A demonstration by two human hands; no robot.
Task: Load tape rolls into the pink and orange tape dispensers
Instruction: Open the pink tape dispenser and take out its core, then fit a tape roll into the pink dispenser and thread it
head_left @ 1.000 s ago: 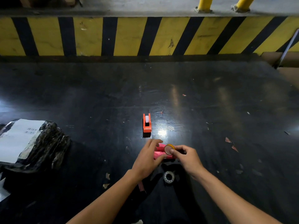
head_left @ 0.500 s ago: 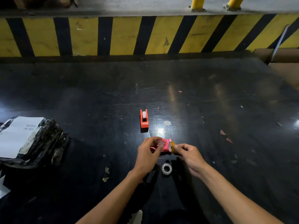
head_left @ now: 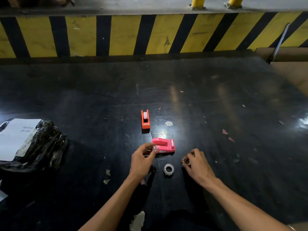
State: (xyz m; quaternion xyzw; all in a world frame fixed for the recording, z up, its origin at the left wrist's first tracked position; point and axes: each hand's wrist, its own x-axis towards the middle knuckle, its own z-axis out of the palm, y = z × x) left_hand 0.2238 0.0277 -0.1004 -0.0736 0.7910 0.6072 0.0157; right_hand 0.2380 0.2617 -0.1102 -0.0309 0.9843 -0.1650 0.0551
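Note:
The pink tape dispenser [head_left: 164,145] lies on the black table, its hollow facing up and holding no roll. My left hand [head_left: 142,160] is at its left end, fingertips pinching a small clear piece [head_left: 155,148], perhaps the spool core. My right hand [head_left: 197,163] is to the right of the dispenser, fingers closed on a small brownish tape roll [head_left: 185,161]. A clear tape roll [head_left: 168,169] lies flat on the table between my hands. The orange dispenser [head_left: 145,119] stands farther back with a white roll in it.
A black plastic-wrapped parcel with a white label [head_left: 28,144] sits at the left. A yellow-and-black striped wall [head_left: 150,34] runs behind the table. A cardboard box [head_left: 293,70] is at the far right. Paper scraps [head_left: 107,176] dot the dark surface.
The pink dispenser has gone from being held between both hands to lying on the table. My right hand has pulled away to the right with the brownish roll.

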